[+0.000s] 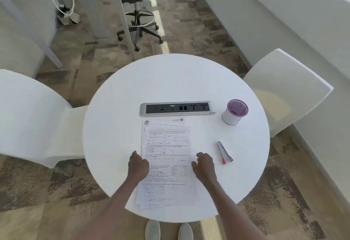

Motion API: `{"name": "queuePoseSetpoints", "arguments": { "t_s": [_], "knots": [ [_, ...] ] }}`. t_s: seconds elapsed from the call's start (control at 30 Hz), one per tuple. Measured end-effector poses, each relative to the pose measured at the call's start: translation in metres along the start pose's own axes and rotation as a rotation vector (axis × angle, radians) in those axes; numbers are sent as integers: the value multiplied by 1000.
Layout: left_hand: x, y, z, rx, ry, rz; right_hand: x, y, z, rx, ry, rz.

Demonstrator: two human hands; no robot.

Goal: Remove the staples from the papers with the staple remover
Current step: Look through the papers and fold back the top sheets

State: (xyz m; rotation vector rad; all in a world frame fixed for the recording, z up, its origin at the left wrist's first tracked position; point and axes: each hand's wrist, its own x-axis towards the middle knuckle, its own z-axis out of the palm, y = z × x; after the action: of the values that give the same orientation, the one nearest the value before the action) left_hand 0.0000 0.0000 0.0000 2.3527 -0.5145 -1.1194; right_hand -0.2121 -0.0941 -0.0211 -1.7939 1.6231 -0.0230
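Observation:
A stack of printed and handwritten papers [166, 150] lies on the round white table [176, 80], its near end hanging just over the front edge. My left hand [137, 165] rests at the stack's left edge, fingers curled. At the right edge sits my right hand [203, 165], fingers loosely bent, holding nothing. The staple remover [224, 153], silver with red tips, lies on the table to the right of my right hand, untouched. No staple is visible at this distance.
A power and data socket strip [177, 108] is set into the table beyond the papers. A white cup with a purple mesh inside [234, 112] stands at the right. White chairs [284, 88] flank the table, with another white chair [34, 118] on the left.

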Motion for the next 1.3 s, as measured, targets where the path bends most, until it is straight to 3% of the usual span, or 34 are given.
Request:
{"name": "queuePoseSetpoints", "arguments": {
  "t_s": [0.27,0.4,0.67,0.83,1.03,1.3],
  "knots": [
    [26,2,7,-68,109,-54,5,-17,10,85,13,108],
    [34,9,0,-139,69,-81,10,-25,10,93,-33,146],
    [28,4,-4,-334,5,36,10,-19,10,458,-31,252],
    [28,6,-19,-447,-75,115,13,-18,0,652,40,167],
    [30,29,-44,-589,-174,241,19,-35,-31,999,-81,44],
    [12,64,-52,-544,-19,399,21,-65,-50,1084,113,-83]
  ]
}}
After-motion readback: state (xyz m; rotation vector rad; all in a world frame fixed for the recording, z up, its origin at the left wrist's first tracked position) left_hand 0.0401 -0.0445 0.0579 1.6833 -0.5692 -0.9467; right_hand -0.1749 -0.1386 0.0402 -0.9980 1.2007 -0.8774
